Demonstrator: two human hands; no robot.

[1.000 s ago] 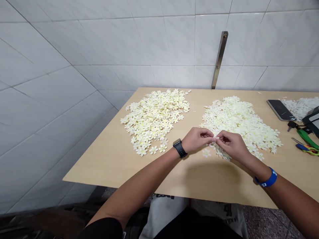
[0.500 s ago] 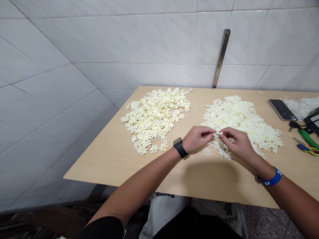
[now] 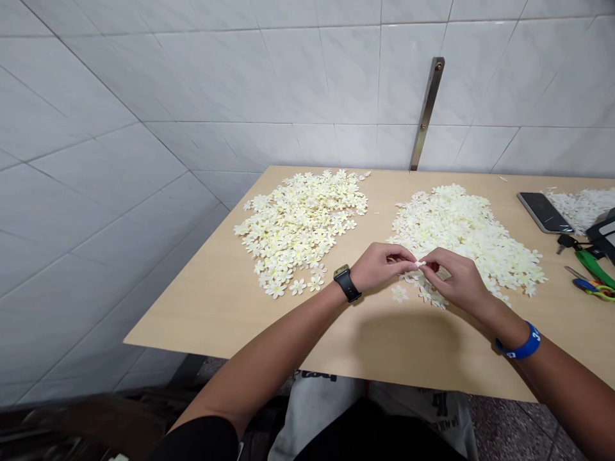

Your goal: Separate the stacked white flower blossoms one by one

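Note:
Between the fingertips of both hands is a small white artificial flower point(image 3: 419, 264), mostly hidden by the fingers. My left hand point(image 3: 383, 266) pinches it from the left, thumb and forefinger closed. From the right, my right hand point(image 3: 451, 275) pinches the same flower, so the fingertips almost meet. Both hands are above the near-left edge of a heap of pale flowers point(image 3: 466, 230). One loose flower point(image 3: 399, 293) lies on the table just below the left fingers. A second heap of flowers with yellowish centres point(image 3: 298, 224) is spread to the left.
A wooden-topped table point(image 3: 211, 314) meets a tiled wall. At the right lie a phone point(image 3: 545, 212), a pile of thin white pieces point(image 3: 583, 208), keys point(image 3: 567, 242) and scissors with coloured handles point(image 3: 596, 287). A metal bar point(image 3: 427, 114) is fixed to the wall.
The fingertips have drawn closer together over the flower and now cover more of it. The right hand has shifted slightly left; the heaps look the same.

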